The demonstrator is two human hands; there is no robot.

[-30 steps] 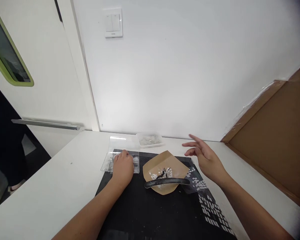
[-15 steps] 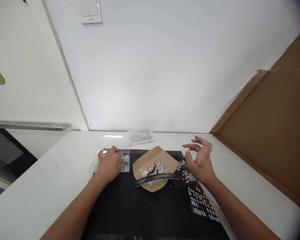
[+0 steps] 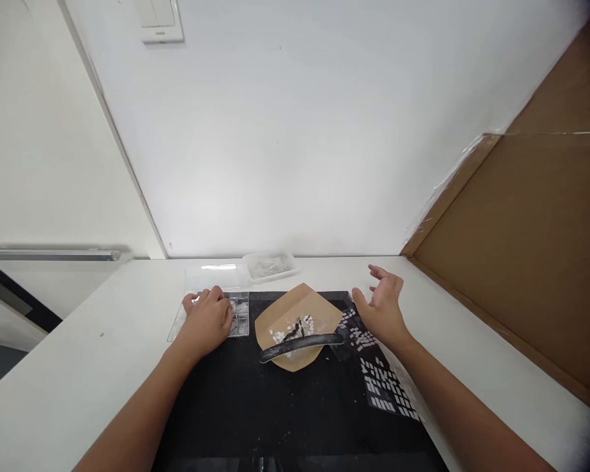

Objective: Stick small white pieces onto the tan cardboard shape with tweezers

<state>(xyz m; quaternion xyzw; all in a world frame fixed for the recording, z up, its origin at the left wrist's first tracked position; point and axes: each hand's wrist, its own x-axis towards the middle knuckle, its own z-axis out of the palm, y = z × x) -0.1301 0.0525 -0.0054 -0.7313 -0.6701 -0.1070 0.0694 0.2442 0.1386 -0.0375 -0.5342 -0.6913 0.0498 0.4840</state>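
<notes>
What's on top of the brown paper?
On the brown paper lie small white pieces and a dark curved bar across its near edge. What lies under the bar is hidden.

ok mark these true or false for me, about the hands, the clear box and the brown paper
1. The left hand rests on the clear compartment box. True.
2. The right hand grips the black curved tool. False: it is open with fingers spread, apart from the tool.
3. The tool lies across the brown paper. True.
4. The brown paper is bare. False: small white pieces lie on it.
5. The black mat lies on a white table. True.
</notes>
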